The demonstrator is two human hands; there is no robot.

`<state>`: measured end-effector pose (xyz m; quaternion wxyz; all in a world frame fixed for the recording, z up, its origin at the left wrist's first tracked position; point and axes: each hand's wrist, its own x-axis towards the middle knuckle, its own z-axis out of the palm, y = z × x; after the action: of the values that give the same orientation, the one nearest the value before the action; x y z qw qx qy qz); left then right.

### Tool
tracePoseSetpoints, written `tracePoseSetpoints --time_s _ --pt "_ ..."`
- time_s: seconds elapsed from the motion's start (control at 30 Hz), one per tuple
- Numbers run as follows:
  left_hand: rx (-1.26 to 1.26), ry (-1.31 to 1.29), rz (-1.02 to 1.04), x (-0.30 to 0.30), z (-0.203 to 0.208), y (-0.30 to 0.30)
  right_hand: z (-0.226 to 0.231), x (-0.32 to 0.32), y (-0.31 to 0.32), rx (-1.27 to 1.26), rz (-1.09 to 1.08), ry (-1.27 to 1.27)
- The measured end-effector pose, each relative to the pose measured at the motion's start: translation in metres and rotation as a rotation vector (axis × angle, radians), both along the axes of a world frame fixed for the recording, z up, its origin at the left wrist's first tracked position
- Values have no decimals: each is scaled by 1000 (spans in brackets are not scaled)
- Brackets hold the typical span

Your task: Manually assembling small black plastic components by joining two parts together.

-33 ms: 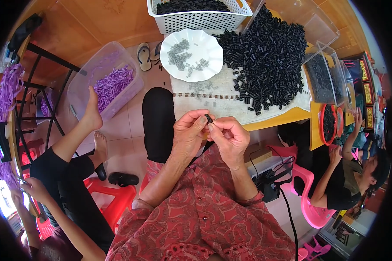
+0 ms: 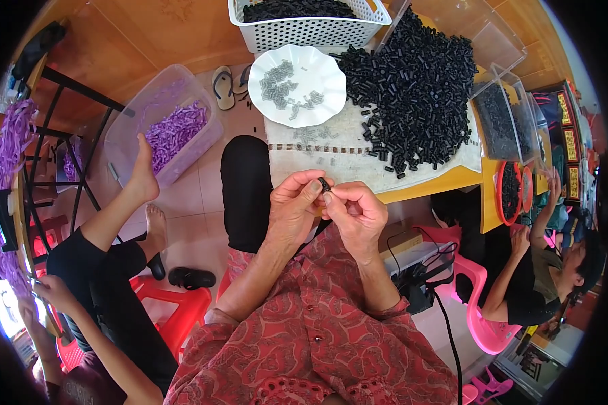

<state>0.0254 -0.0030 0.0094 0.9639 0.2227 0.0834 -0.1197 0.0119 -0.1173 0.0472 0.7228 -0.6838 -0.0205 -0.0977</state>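
Observation:
In front of my body, just off the table's near edge, a small black plastic cylinder (image 2: 325, 184) is held between both hands. My left hand (image 2: 292, 202) pinches it with thumb and forefinger. My right hand (image 2: 358, 214) is closed too, thumb and fingertips pressed at the cylinder's lower end; whether a second tiny piece is in them I cannot make out. Beyond the hands stands a white scalloped plate (image 2: 324, 101) with small clear plastic pieces (image 2: 277, 82) on it. More clear pieces lie on the white cloth (image 2: 287, 162). To its right is a large heap of similar black cylinders (image 2: 412, 94).
A white perforated basket (image 2: 311, 35) of black parts stands at the back. Clear boxes (image 2: 503, 111) and a red bowl (image 2: 509, 192) sit to the right. On the floor at left is a bin (image 2: 203, 152) of purple strips. People sit on both sides.

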Motion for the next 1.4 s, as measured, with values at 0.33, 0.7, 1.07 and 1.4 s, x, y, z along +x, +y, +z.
tracePoseSetpoints --time_s 0.33,0.7,1.07,1.4 --pt "188 -73 32 -3 9 -3 -9 -4 -2 -67 -33 -43" --pt "-14 71 -29 -2 3 -2 -6 2 -8 -97 15 -68" --pt "5 12 -33 -4 1 -2 -6 2 -12 -133 16 -52" --pt "62 -94 -89 0 3 3 4 7 -20 -261 7 -89"
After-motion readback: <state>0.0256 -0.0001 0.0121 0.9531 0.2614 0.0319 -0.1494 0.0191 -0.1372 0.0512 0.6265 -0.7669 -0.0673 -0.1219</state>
